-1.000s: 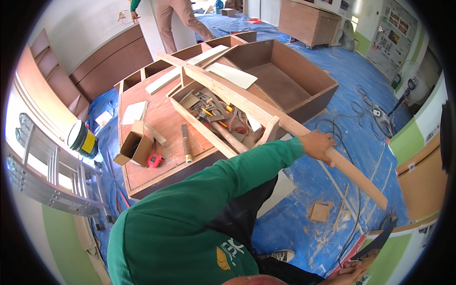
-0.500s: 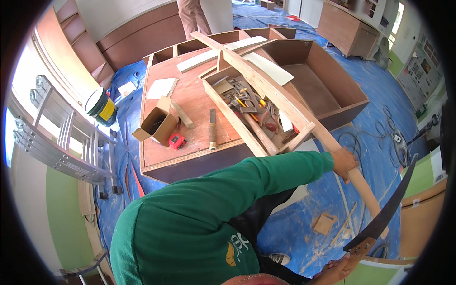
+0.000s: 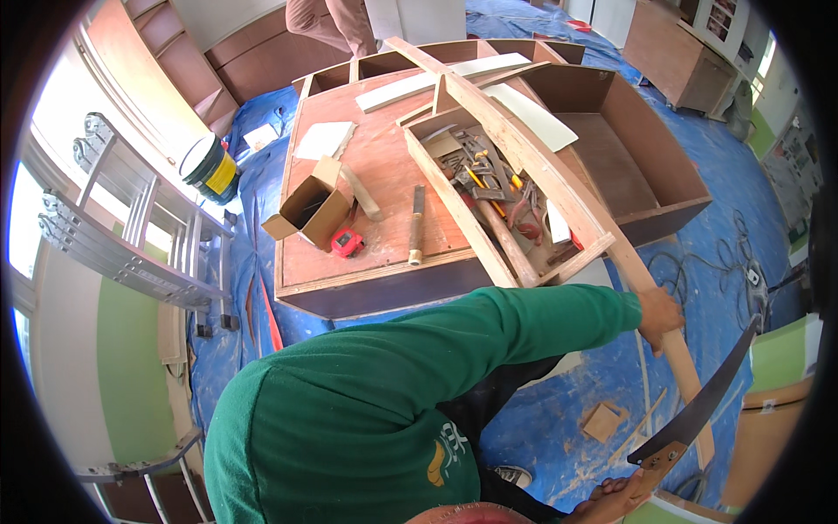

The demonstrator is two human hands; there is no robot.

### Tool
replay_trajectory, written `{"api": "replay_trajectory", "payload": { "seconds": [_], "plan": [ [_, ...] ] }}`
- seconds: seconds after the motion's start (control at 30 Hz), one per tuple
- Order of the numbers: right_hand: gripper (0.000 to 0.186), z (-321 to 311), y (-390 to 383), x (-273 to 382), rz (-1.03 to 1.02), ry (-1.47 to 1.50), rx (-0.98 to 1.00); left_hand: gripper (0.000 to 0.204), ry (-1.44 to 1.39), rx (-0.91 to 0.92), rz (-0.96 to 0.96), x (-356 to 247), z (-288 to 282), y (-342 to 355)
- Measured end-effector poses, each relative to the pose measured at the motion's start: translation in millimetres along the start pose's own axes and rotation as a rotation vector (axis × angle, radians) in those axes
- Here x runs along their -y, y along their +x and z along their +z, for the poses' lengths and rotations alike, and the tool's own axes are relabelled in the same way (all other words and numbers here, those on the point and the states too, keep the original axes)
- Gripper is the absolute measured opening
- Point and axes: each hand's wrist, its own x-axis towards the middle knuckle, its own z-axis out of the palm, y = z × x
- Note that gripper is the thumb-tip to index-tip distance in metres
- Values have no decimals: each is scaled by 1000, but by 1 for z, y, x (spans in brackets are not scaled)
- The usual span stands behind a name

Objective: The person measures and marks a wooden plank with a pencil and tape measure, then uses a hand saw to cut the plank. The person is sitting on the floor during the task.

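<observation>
My left arm in its green sleeve reaches across to the right, and my left hand (image 3: 661, 316) is wrapped round a long wooden board (image 3: 559, 179). This board lies slantwise over an open wooden tool box (image 3: 449, 216), its near end sticking out past the cabinet. At the lower right my right hand (image 3: 611, 496) grips the wooden handle of a handsaw (image 3: 698, 415). The dark blade points up and to the right, crossing in front of the board's near end; whether its teeth touch the wood I cannot tell. Hammers and other hand tools (image 3: 493, 183) fill the box.
On the lying cabinet (image 3: 384, 131) are a chisel-like tool (image 3: 416, 229), a red tape measure (image 3: 346, 243) and a cardboard box (image 3: 310, 210). A folded ladder (image 3: 131, 240) and bucket (image 3: 209, 170) stand left. Blue sheeting (image 3: 559, 419) covers the floor. Behind, a person's legs (image 3: 340, 26) show.
The view has shifted, so the scene sits slightly further right. Both hands keep their grips on the board and the handsaw. The person's legs at the back have changed stance.
</observation>
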Motion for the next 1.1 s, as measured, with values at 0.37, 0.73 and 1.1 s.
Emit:
{"api": "replay_trajectory", "payload": {
  "seconds": [0.37, 0.73, 1.1],
  "plan": [
    [103, -25, 39, -35, 113, 785, 884, 77, 12, 58, -8, -1, 0, 7],
    [82, 20, 21, 6, 55, 850, 1049, 78, 62, 9, -9, 0, 7, 7],
    [60, 14, 22, 16, 126, 744, 1008, 84, 119, 30, -10, -2, 9, 10]
  ]
}}
